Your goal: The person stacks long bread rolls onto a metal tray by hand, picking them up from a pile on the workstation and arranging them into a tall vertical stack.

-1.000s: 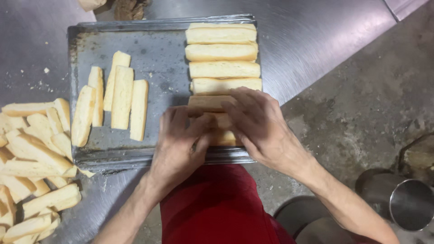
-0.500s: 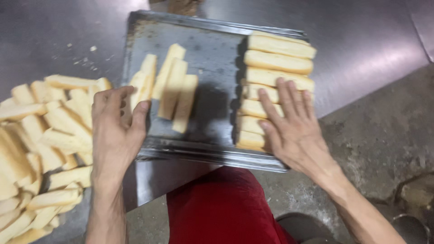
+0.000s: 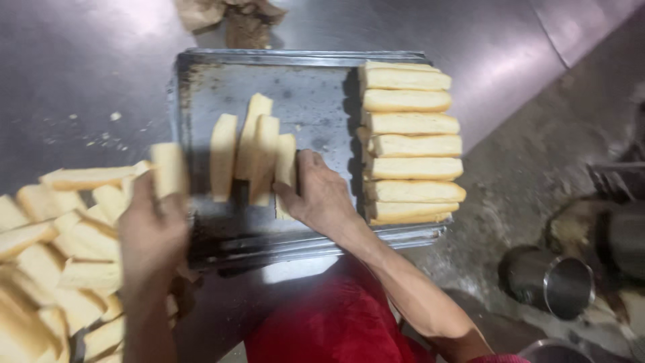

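Note:
A dark metal baking tray (image 3: 306,101) lies on a steel table. Down its right side runs a neat column of several pale bread sticks (image 3: 410,144). In its middle stand several loose bread sticks (image 3: 252,151), placed upright side by side. My right hand (image 3: 319,195) rests on the tray against the rightmost loose stick, fingers around it. My left hand (image 3: 151,228), blurred, holds a bread stick (image 3: 168,168) at the tray's left edge. A large heap of bread sticks (image 3: 60,255) lies on the table left of the tray.
Crumbs dot the steel table (image 3: 80,81) at the left. Brown crumpled paper (image 3: 232,17) sits beyond the tray's far edge. On the concrete floor at the right stand metal cups (image 3: 547,282) and other dark vessels. My red garment (image 3: 322,323) shows below the tray.
My right hand left the column of sticks and moved left onto the loose sticks. My left hand lifted one stick from the heap toward the tray. The camera has shifted.

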